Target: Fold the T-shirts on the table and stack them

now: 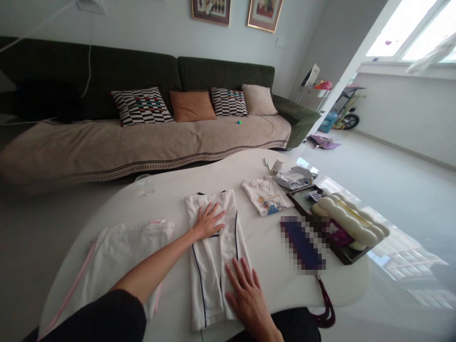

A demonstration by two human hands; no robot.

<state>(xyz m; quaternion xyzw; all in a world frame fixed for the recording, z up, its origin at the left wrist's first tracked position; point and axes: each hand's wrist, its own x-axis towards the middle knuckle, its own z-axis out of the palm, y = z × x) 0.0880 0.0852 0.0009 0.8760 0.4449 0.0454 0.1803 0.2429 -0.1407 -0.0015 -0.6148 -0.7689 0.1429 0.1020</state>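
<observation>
A white garment with dark piping (210, 294), folded into a long narrow strip, lies flat on the white table (167, 199) in front of me. My left hand (208, 222) rests on its far part with the fingers spread. Lower down, my right hand (247, 292) lies flat over the garment's right edge, fingers stretched out. Neither hand grips anything. To the left, partly behind my left forearm, is another white garment with pink trim (117, 256). A folded white T-shirt with a printed picture (268, 195) lies beyond my right hand.
At the right a dark tray (347, 256) holds a cream puffy tissue-box cover (351, 221). Near it lie a blurred-out dark blue object (302, 244) with a strap, and a silvery packet (295, 177). A clear cup (145, 184) stands far left. Behind the table is a sofa (149, 142).
</observation>
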